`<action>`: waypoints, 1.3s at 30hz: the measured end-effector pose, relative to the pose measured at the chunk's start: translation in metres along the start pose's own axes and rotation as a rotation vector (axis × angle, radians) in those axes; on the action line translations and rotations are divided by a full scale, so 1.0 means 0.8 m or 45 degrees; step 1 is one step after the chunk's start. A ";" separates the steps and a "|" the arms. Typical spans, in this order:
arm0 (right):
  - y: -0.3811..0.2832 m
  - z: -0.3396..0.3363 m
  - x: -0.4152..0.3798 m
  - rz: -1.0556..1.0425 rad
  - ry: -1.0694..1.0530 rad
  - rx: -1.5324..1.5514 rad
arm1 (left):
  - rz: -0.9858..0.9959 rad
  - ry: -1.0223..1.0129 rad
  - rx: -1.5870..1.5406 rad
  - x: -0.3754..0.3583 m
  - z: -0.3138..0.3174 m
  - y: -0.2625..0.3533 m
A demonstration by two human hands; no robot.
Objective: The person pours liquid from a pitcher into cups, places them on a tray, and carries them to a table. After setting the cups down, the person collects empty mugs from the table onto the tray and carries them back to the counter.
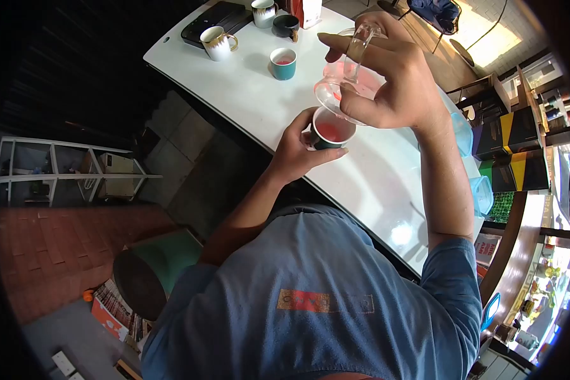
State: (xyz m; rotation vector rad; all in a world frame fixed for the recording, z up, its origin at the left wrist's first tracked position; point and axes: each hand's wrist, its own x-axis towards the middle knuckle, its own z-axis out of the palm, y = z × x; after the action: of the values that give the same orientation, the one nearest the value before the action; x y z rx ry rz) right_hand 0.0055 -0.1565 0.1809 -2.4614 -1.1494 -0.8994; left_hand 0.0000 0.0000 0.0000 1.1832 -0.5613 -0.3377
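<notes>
My left hand (290, 153) is wrapped round a small teal paper cup (325, 144) with red-pink liquid inside, held near the front edge of the white table. Just above it, my right hand (402, 85) grips a clear glass pitcher (328, 94) by its handle. The pitcher is tilted, its rim right over the cup's mouth, and pink liquid shows through the glass. Farther back on the table stands another teal cup (284, 69), also with some red-pink liquid in it.
Two white-and-brown mugs (216, 45) (263, 12), a black cup (285, 26), a flat black device (195, 30) and a red-and-white bag (308, 11) stand at the table's (215, 88) far end. Light-blue clear containers (481, 195) sit along the right side. A green stool (168, 258) is at lower left.
</notes>
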 end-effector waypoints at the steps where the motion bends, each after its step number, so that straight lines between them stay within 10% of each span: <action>1: 0.000 0.000 0.000 -0.015 0.029 0.010 | 0.019 0.009 0.013 0.000 0.000 0.000; 39: 0.004 0.012 0.015 -0.127 -0.027 -0.035 | -0.026 0.035 -0.031 0.001 -0.012 0.010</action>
State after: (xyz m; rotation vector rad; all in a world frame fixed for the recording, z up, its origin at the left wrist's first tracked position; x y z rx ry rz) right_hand 0.0179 -0.1471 0.1811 -2.4601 -1.2851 -0.9246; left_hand 0.0062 0.0097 0.0054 1.1689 -0.5205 -0.3441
